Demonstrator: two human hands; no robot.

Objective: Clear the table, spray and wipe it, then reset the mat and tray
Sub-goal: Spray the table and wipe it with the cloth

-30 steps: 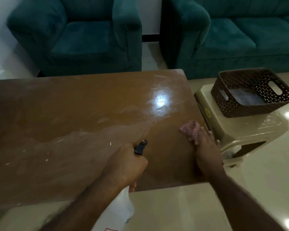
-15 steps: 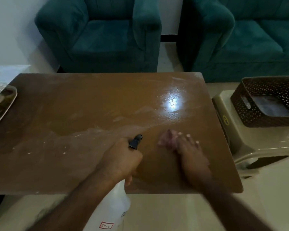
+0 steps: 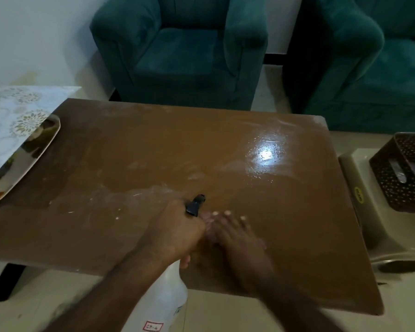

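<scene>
— Where are the hands?

— Both are low in the middle of the frame, over the near part of the table (image 3: 153,152). The left hand (image 3: 177,232) is clenched round the neck of the spray bottle (image 3: 161,295). The bottle's white body hangs below the near table edge. Its black nozzle (image 3: 196,204) sticks out past the knuckles, toward the upper right.

— And the other one?

— The right hand (image 3: 237,238) lies close against the left, palm down. Its fingers (image 3: 226,218) are straight and spread on the tabletop, grasping nothing I can see. A pale pinkish patch shows between the two hands, too blurred to tell what it is.

— What about the tabletop?

— It is brown, with whitish smears and flecks across the lower left and the middle. A bright glare (image 3: 266,154) sits toward the upper right, where the surface looks wet.

— The mat and the tray?

— Both are at the left edge of the frame. The shiny tray (image 3: 55,130) overlaps the table's left edge. The white mat (image 3: 15,111), with its gold flower pattern, covers the tray's left part and runs toward the upper left.

— Anything else?

— At the right edge a brown perforated basket (image 3: 393,188) stands on a beige stool (image 3: 381,231) just beside the table. Across the top are a teal armchair (image 3: 177,51) and, to its right, a teal sofa (image 3: 369,68), both beyond the table's far edge.
</scene>
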